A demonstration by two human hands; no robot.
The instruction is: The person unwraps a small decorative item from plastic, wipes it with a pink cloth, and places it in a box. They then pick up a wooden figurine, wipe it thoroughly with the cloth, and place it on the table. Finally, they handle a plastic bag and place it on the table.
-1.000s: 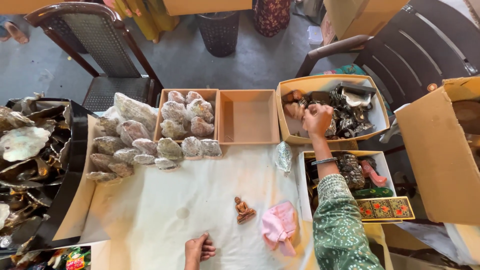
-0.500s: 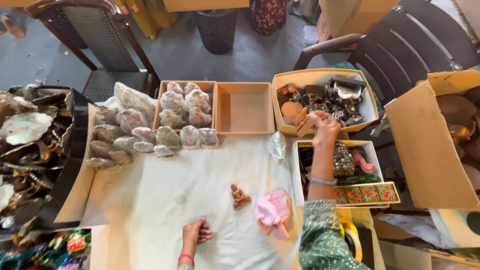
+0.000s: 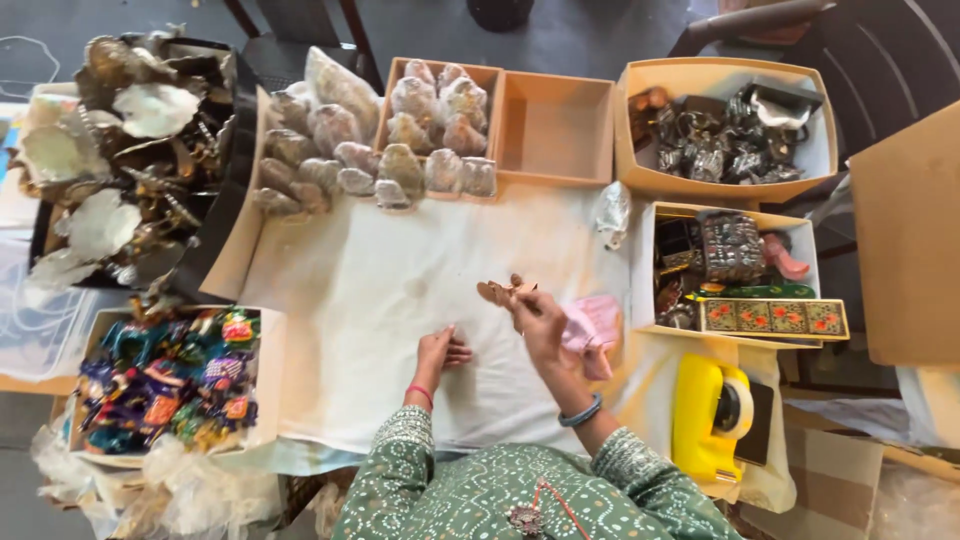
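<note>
Fingers of the right hand pinch a small brown carved figurine, lifting it above the white cloth near the pink rag. Left hand rests loosely curled, pressing the cloth flat.

A cloth covers the middle of the frame, with both hands on or over it — the left hand resting low centre, the right hand just right of it, holding a small figurine. A rag lies right of that hand. Wrapped bundles sit along the cloth's upper edge, an empty box to their right — a tape dispenser lies lower right.
</note>
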